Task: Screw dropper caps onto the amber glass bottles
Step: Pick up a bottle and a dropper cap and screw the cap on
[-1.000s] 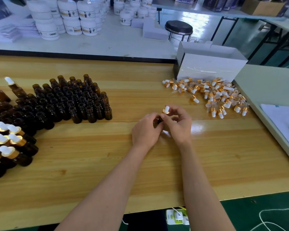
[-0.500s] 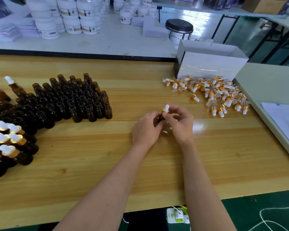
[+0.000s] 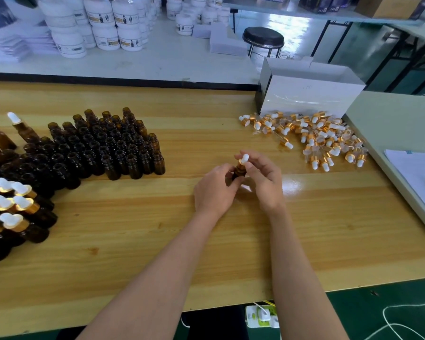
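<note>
My left hand (image 3: pixel 215 188) grips a small amber bottle (image 3: pixel 238 171) at the middle of the wooden table (image 3: pixel 206 241). My right hand (image 3: pixel 264 179) pinches the gold-and-white dropper cap (image 3: pixel 244 160) sitting on the bottle's neck. The bottle tilts slightly, and its lower part is hidden by my fingers. A dense block of open amber bottles (image 3: pixel 96 148) stands to the left. Capped bottles (image 3: pixel 12 209) lie in rows at the far left. A loose pile of dropper caps (image 3: pixel 317 138) lies to the right.
A white open box (image 3: pixel 307 94) stands behind the cap pile. A pale side table (image 3: pixel 390 123) with papers (image 3: pixel 420 173) borders the right edge. White jars (image 3: pixel 98 25) and a stool (image 3: pixel 263 38) sit beyond the table.
The cap has come down onto the bottle's neck and my right fingers have shifted round it. Both hands stay at the same spot on the table.
</note>
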